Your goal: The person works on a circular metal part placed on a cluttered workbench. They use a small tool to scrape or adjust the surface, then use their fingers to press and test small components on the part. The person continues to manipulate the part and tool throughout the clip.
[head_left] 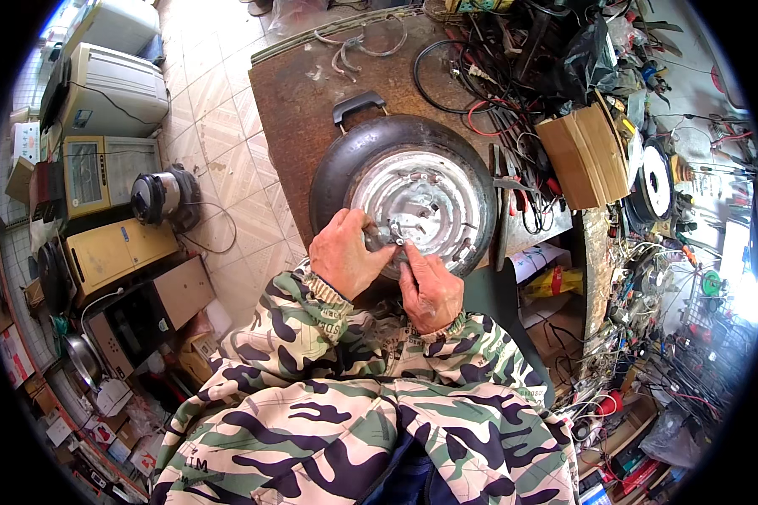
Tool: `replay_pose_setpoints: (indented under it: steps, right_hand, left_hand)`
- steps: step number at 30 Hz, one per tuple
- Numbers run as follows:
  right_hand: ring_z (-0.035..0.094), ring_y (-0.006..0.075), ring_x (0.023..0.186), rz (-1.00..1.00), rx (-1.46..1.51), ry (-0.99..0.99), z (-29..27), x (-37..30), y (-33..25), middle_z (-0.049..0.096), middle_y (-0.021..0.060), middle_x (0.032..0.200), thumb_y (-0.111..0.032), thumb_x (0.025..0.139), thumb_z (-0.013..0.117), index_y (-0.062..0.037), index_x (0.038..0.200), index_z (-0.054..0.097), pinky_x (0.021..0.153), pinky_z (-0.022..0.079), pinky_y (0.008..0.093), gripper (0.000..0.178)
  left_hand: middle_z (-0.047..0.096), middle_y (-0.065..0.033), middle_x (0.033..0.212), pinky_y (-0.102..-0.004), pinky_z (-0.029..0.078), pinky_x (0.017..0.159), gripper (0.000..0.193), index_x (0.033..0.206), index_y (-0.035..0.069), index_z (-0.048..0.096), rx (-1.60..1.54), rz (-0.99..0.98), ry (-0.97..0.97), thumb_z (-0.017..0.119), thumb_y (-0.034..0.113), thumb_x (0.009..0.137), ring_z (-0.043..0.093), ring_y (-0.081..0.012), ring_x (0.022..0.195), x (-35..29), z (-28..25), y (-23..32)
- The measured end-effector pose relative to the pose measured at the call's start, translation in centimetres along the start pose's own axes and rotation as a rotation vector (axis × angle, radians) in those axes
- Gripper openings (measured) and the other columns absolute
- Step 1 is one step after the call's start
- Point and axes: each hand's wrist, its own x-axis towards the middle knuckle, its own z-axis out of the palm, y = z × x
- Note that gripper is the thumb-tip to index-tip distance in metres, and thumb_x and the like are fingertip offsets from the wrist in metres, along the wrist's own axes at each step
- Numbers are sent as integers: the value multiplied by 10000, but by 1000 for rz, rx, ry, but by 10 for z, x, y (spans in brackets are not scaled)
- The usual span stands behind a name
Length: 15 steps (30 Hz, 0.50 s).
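A round black pan [333, 172] lies upside down on the workbench, with a loop handle [358, 107] at its far left side. Its underside carries a silvery metal heating plate [429, 172] with ring-shaped ridges and small fittings. Over the near part of that plate, my left hand [341, 254] is closed, thumb and fingers pinching at a small metal fitting [398, 237]. From the right, my right hand [432, 293] brings its fingertips to the same fitting, fingers drawn together. The exact piece between the right fingertips is too small to make out.
The brown workbench [290, 105] bears a black cable coil [429, 76], pliers [520, 200] and tangled wires. A cardboard box [583, 157] stands on the right, beside crowded tools. Past the tiled floor [227, 160], old appliances [109, 172] are stacked on the left.
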Motion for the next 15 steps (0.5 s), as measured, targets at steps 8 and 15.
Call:
replay_pose_setpoints:
  steps: [8,15]
  right_hand:
    - [648,306,559,-134,-206,-174,-7,-6,11,640,90,831,-116,948,705,-68,1568,584,518,533,446,633]
    - [651,238,583,-284,-356,-267,-12,-3,19,582,74,796,-90,898,665,22,1595,516,514,541,404,722]
  left_hand:
    - [703,-140,939,-436,573,810,399,941,33,693,-12,19,14,953,242,720,718,-351,912,1,2,-1]
    - [703,-140,923,-438,571,807,409,924,32,685,-11,36,22,958,250,711,714,-349,903,2,2,-3]
